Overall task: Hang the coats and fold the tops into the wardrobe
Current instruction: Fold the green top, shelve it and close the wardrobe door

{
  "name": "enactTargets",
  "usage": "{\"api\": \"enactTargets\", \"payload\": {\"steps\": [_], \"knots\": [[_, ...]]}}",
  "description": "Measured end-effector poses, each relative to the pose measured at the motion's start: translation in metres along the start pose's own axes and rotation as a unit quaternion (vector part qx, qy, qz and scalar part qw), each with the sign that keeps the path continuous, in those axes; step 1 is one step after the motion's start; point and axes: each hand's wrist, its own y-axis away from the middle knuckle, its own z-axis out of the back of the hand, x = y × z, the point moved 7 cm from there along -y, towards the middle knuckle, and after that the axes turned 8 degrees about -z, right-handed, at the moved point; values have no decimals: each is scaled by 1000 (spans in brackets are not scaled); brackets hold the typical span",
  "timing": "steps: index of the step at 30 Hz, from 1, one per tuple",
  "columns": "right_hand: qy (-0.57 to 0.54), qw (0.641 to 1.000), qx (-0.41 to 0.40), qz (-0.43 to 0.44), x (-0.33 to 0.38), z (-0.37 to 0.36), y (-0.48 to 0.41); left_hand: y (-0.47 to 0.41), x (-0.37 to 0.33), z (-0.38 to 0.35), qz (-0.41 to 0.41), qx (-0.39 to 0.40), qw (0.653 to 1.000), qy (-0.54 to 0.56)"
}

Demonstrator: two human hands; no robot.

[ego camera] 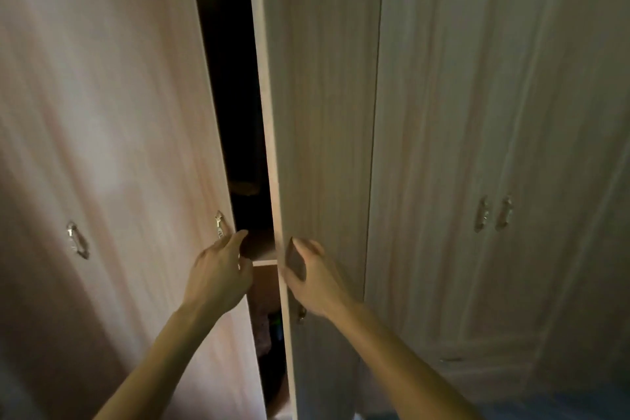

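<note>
From the head camera, looking forward and down, a pale wood-grain wardrobe fills the frame. Two of its doors stand partly apart, with a narrow dark gap between them running from top to bottom.

The left door swings out toward the camera. A small metal handle sits close to its free edge, and a second metal handle shows further left on the same pale surface. The left hand is at the free edge of this door just below the nearer handle, its fingers curled round the edge and reaching into the gap, so it grasps the door.

The right door is also ajar, its thin edge turned toward the camera. The right hand grasps that edge at about the same height as the other hand, thumb on the near face and fingers wrapped behind the panel. A handle on this door is mostly hidden behind the right wrist.

Inside the gap, a shelf shows between the two hands, its front edge catching light. Above it the interior is too dark to make out. Below the shelf some dim cloth-like shapes show, too blurred to tell what they are.

To the right, two more wardrobe doors are closed, with a pair of handles side by side at their meeting line.
</note>
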Motion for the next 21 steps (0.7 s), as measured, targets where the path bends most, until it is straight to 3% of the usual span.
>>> {"api": "enactTargets", "payload": {"steps": [8,21], "knots": [[56,998,-8,35,55,-45,-62,-42,68,10,-20,-46,999,17],[52,998,-41,-20,90,-109,-164,-145,168,-9,-84,-21,996,17]]}}
